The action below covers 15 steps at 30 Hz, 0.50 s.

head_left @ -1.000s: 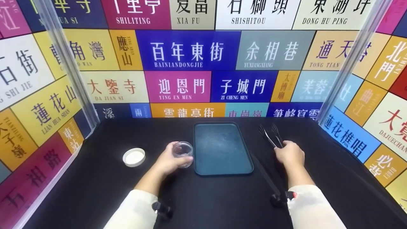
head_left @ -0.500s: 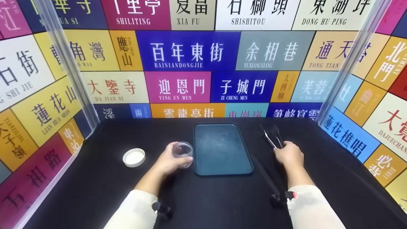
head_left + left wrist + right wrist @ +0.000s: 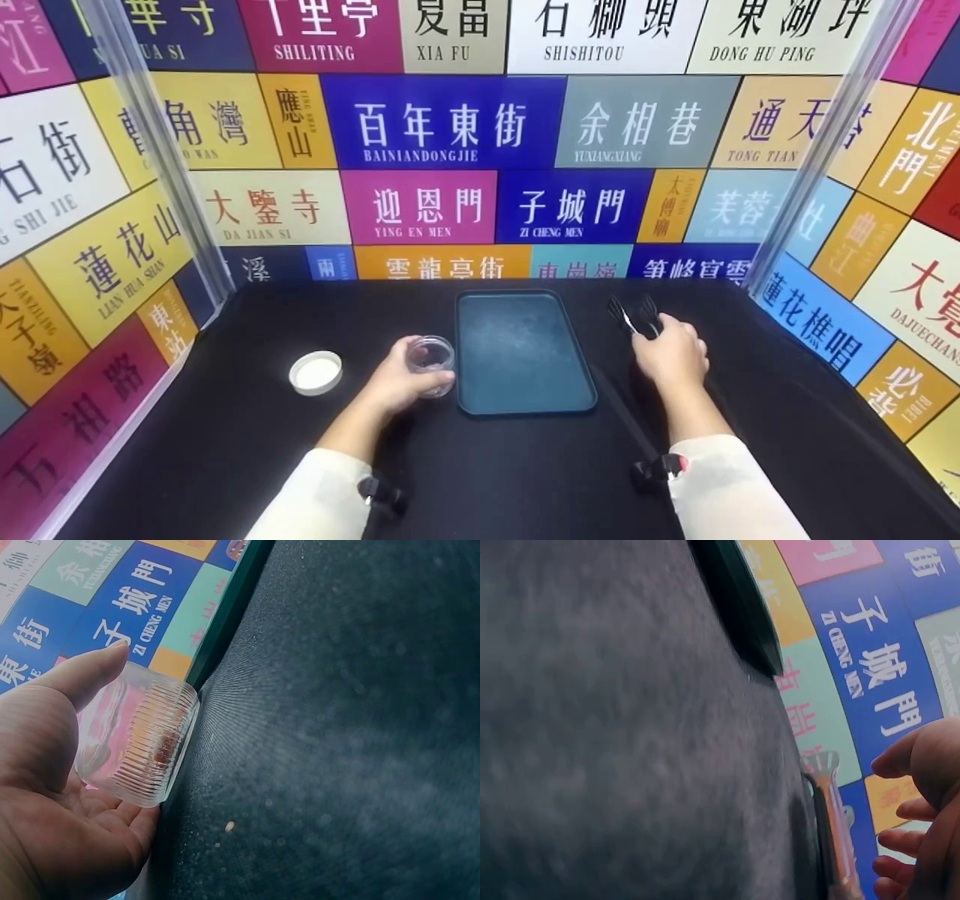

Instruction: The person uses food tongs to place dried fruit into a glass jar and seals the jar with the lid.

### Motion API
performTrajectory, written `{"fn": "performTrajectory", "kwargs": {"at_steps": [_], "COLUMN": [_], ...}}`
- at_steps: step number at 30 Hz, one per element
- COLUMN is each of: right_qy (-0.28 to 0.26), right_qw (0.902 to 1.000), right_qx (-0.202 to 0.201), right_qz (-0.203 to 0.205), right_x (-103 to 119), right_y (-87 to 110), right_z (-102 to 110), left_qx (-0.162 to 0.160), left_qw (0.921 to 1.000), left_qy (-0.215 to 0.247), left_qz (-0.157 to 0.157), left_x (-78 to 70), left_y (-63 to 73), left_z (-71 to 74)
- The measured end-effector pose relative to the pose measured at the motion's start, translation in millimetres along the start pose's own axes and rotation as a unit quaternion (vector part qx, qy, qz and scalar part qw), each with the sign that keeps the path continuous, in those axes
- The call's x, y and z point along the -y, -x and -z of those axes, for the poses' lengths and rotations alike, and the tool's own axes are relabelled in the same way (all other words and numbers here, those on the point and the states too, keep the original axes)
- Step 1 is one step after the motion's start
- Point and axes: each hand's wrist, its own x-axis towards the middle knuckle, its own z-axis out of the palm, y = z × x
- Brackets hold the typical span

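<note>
In the head view my left hand [image 3: 394, 379] holds a clear jar [image 3: 431, 351] just left of the tray. The left wrist view shows the thumb across one side of the ribbed jar [image 3: 154, 742] and the fingers under the other. My right hand [image 3: 673, 352] is over the near end of the metal tongs [image 3: 634, 319], whose spread heads point away from me. In the right wrist view the tongs [image 3: 832, 829] lie low along the table, and the fingers of the right hand [image 3: 922, 817] are loosely bent, apart from them, with nothing between thumb and fingers.
A teal rectangular tray [image 3: 525, 352] lies between the hands on the black tablecloth [image 3: 480, 472]. A white round lid [image 3: 315, 373] lies to the left. Walls of coloured sign panels [image 3: 450, 120] and clear posts [image 3: 810, 150] enclose the table.
My right hand has moved a little forward and left, covering more of the tongs. The left hand and the jar have stayed in place.
</note>
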Motion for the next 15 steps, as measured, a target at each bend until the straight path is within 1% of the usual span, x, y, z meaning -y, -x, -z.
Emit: {"fn": "performTrajectory", "kwargs": {"at_steps": [3,6,13,15], "right_qy": [-0.012,-0.024,-0.055,-0.061], "right_qw": [0.9998,0.999,0.9947,0.9933], "right_qx": [0.001,0.013,0.048,0.057], "right_qz": [0.018,0.035,0.072,0.08], "right_x": [8.4,16.7,38.5,45.7], "right_y": [3.5,6.8,15.5,19.4], "right_z": [-1.4,-1.8,-0.1,-0.5], "left_qx": [0.0,0.002,-0.012,-0.012], "left_qw": [1.0,1.0,0.9996,0.9996], "left_qy": [0.003,0.006,-0.026,-0.026], "left_qz": [0.0,0.0,-0.007,-0.007], "left_x": [0.2,0.3,-0.8,-0.6], "left_y": [0.1,-0.1,0.1,0.0], "left_z": [-0.2,-0.3,1.2,1.3]}}
